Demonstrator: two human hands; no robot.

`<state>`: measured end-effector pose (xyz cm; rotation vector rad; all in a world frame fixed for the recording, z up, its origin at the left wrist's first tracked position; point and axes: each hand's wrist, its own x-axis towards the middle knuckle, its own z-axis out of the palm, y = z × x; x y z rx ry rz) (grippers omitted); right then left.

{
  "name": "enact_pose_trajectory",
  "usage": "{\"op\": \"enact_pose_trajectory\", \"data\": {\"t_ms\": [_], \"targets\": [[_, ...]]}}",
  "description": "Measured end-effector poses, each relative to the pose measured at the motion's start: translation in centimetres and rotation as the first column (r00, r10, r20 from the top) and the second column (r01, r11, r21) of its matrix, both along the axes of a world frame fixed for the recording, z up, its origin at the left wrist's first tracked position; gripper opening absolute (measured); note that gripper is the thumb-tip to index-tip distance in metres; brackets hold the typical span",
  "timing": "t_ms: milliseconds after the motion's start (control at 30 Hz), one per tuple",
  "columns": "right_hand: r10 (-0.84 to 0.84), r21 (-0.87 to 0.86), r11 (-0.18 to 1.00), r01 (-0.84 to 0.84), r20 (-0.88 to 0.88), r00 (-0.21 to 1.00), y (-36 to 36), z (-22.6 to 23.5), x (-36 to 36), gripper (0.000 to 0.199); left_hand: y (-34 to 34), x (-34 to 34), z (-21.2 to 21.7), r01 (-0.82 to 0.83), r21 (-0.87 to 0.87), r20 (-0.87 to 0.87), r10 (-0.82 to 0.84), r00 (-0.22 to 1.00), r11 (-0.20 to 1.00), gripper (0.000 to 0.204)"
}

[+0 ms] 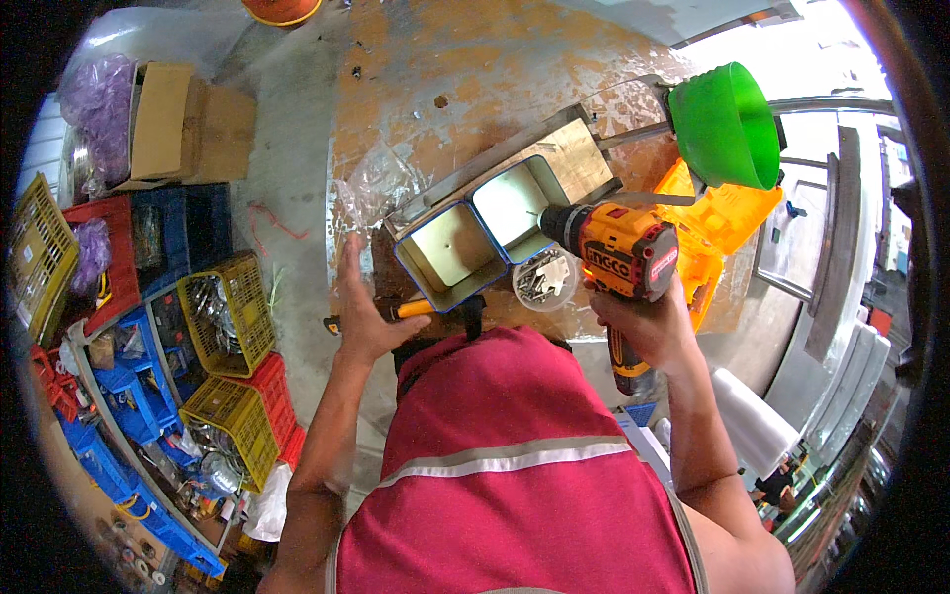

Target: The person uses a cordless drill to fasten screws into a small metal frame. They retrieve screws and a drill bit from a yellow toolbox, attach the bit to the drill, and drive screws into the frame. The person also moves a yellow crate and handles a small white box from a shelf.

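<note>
Grips an orange-and-black cordless drill (623,247) in the right hand (655,332), beside two joined, blue-rimmed square metal boxes (492,238) at the centre of the frame.
Wraps the right fingers around the drill's grip, right of centre, pointing the black chuck (564,227) leftward at the edge of the right box (510,198); holds the left hand (372,325) empty, left of centre, with fingers spread and thumb just beside a yellow-orange tool handle (414,309) below the left box (435,259); cannot tell about contact between thumb and handle. Has a clear round tub (547,308) of small metal pieces (539,277) just below the right box, a pale wooden board (577,163) beside the boxes toward upper right, and a green plastic container (717,129) near an orange plastic case (737,213) at upper right.
</note>
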<state>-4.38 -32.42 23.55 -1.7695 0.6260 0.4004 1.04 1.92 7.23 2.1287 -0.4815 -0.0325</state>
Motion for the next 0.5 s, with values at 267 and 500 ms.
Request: {"op": "enact_pose_trajectory", "data": {"t_ms": [267,500], "targets": [[0.065,-0.15,0.986,-0.078,-0.089,0.994,0.2,-3.4,1.4,0.047,-11.9,2.6,5.2,0.067,0.342,0.062,-0.094,0.994,0.937,0.125],[0.1,-0.235,0.964,-0.121,-0.102,0.99,0.0,-5.1,1.7,0.049,-13.4,3.5,3.6,0.061,0.468,-0.019,-0.059,0.998,0.882,0.127]]}}
